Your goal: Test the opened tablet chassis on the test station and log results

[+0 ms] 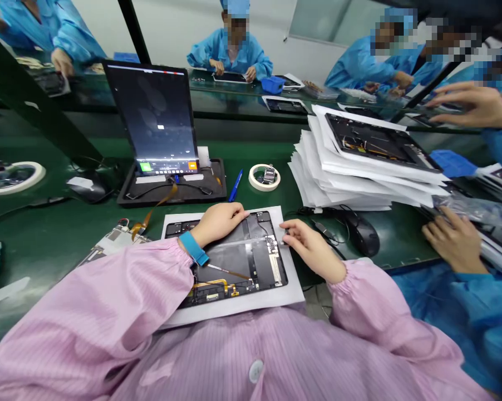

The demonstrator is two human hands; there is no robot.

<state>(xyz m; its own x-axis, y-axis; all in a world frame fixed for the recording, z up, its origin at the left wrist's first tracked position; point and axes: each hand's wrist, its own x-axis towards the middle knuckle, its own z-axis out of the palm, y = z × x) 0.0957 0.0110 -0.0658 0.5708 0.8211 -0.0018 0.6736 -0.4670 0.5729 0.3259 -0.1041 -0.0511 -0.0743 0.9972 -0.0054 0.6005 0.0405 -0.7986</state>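
An opened tablet housing (230,260) lies on a white sheet (295,278) in front of me, its dark inside facing up with flat cables and small boards. Resting across the housing's far edge is my left hand (217,221), open, with a blue band on the wrist; its fingertips point right. A clear strip (255,241) crosses the housing from under that hand toward the right edge. At that edge my right hand (307,245) is closed in a pinch at the strip's end. Something small and dark shows between its fingers, too small to name.
Behind the housing stands a lit screen (154,120) in a black tray (217,192). Around it are a blue pen (236,186), a tape roll (253,179), a paper-layered stack (338,189) and a mouse (362,233). A co-worker's hand (455,239) is at right.
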